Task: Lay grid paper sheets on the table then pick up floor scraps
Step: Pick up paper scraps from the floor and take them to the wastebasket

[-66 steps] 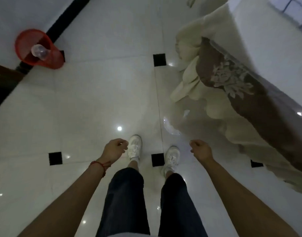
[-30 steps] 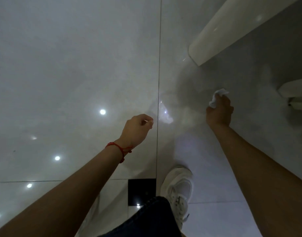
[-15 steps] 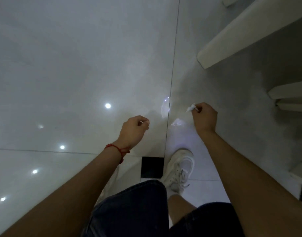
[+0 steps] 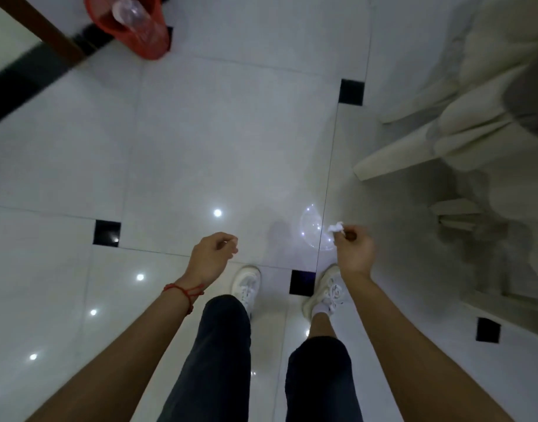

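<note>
Head view: right hand pinches a crumpled white paper scrap at its fingertips, left hand loosely curled, seemingly empty.

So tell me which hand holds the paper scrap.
The right hand: a white scrap is pinched in its fingers. The left hand shows none.

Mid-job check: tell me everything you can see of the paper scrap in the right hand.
The paper scrap is a small white crumpled wad, irregular and creased, apparently thin paper. It is pinched at the fingertips of the right hand, sticking out up and to the left of them, held in the air above the glossy tiled floor. Nothing else touches it. Any grid print is too small to tell.
</note>
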